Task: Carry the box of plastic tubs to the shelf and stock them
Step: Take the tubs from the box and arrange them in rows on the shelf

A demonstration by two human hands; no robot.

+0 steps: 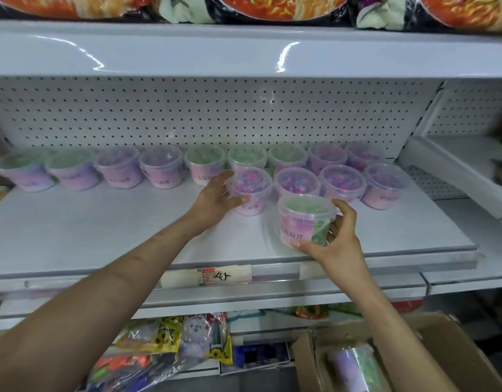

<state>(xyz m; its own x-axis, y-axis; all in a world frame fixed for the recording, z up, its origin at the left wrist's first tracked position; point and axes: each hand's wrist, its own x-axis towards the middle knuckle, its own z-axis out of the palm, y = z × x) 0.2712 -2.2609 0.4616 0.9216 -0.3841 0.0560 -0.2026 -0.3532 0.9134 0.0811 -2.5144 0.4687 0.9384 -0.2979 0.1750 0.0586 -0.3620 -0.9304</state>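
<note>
Several clear plastic tubs with pink and purple labels stand on the white shelf [102, 236], a long row at the back [162, 168] and a shorter row in front [341, 182]. My left hand [216, 198] grips the leftmost front-row tub [251, 188], filled with pink and purple beads, which rests on the shelf. My right hand [336, 241] holds a green-topped tub [303, 219] near the shelf's front, just right of the left-hand tub. At bottom right an open cardboard box [442, 357] holds at least one more tub [354, 366].
A white pegboard [216, 114] backs the shelf. A price tag [213, 275] sits on the front rail. Snack packets [187, 343] fill the shelf below. Large noodle packs [272, 7] lie on the shelf above. A side shelf unit [456, 165] adjoins at right.
</note>
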